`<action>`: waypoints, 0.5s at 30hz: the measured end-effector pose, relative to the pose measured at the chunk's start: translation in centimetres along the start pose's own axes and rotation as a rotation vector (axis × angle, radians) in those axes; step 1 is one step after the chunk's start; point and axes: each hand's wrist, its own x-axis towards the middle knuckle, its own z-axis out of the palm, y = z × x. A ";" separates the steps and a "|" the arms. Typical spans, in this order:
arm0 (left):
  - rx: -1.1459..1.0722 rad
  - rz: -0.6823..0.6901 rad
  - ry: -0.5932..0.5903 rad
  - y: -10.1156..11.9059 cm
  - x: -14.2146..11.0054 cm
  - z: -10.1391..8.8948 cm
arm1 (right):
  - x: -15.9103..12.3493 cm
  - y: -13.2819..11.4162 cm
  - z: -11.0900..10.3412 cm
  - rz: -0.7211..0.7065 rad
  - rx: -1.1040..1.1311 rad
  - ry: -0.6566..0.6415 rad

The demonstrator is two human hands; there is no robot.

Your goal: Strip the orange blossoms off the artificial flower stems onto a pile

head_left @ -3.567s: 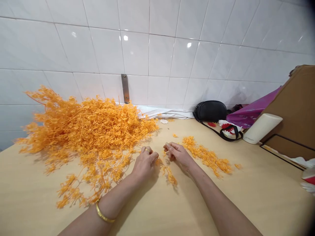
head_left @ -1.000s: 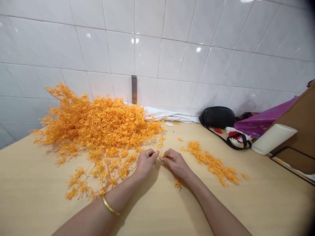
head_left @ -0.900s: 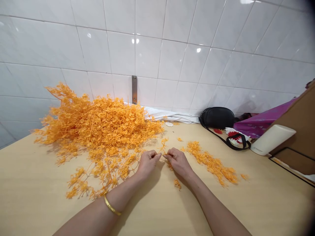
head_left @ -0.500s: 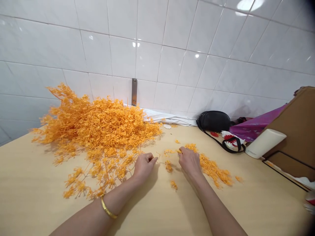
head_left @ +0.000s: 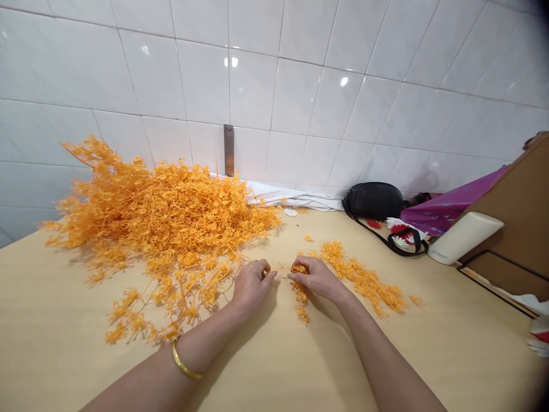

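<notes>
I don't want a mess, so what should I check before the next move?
Right hand holding the frilly, orange, plastic-looking sprig: ok.
Left hand gripping anything: cannot tell.
Big, bushy, orange heap near left hand: ok.
Long, frilly, orange row apart from heap: ok.
All bits gathered in row: not ok, a tiny orange bit lies apart.
Rounded, black, leather-looking bag away from both hands: ok.

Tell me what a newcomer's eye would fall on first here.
Probably the big heap of orange artificial flower sprays first, at the left of the table, before the tiled wall. Next, near the middle, the left hand, with a gold bangle on that forearm, and the right hand, holding orange sprigs. The black bag stands out farther right, by the wall.
</notes>
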 end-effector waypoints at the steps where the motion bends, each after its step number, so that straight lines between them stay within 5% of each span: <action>1: 0.027 0.042 0.035 0.2 -0.2 0.0 | 0.1 0.1 0.2 0.014 0.014 0.027; 4: 0.085 0.235 0.153 0.9 -0.9 0.0 | 0.7 0.8 0.6 0.036 -0.001 0.110; 9: 0.120 0.605 0.239 2.4 -2.5 0.1 | 1.2 2.5 0.7 -0.006 -0.342 0.339; 12: 0.096 0.828 0.195 2.9 -2.6 0.1 | 1.3 3.0 0.7 0.028 -0.441 0.402; 15: 0.108 0.789 0.125 2.3 -1.7 0.2 | 1.3 2.5 1.2 -0.109 -0.331 0.248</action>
